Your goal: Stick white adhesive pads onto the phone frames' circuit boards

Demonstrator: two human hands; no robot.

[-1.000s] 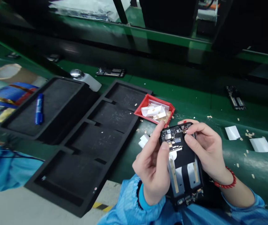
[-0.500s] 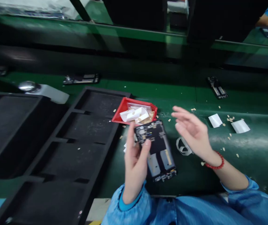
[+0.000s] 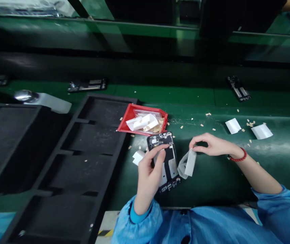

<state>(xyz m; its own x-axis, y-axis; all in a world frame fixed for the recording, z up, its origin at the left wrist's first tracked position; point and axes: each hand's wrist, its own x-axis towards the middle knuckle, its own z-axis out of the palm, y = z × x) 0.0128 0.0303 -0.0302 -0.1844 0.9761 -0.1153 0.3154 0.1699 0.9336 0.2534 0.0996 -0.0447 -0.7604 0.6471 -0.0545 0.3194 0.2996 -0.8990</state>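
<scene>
An opened phone (image 3: pixel 172 166), with circuit board and metal plates exposed, is tilted in front of me. My left hand (image 3: pixel 147 171) is closed around its left side, thumb and forefinger lying over the front. To its right, my right hand (image 3: pixel 212 145) pinches a looped translucent white strip (image 3: pixel 191 163) between thumb and forefinger. The strip hangs close to the phone's lower right edge; whether they touch I cannot tell. Just beyond the phone stands a red bin (image 3: pixel 124 122) with white paper pieces (image 3: pixel 145 122) and small tan bits inside.
A black compartment tray (image 3: pixel 84 169) extends along my left. White paper squares (image 3: pixel 233 125) and tan bits lie at right. Another opened phone (image 3: pixel 238 88) sits at back right, one more (image 3: pixel 87 85) at back left. Near the tray is a white metal-topped bottle (image 3: pixel 50 101).
My right hand has lowered from an open, raised pose and pinched the translucent strip, lifting it off the table beside the phone. My left hand's forefinger now reaches across the phone's front.
</scene>
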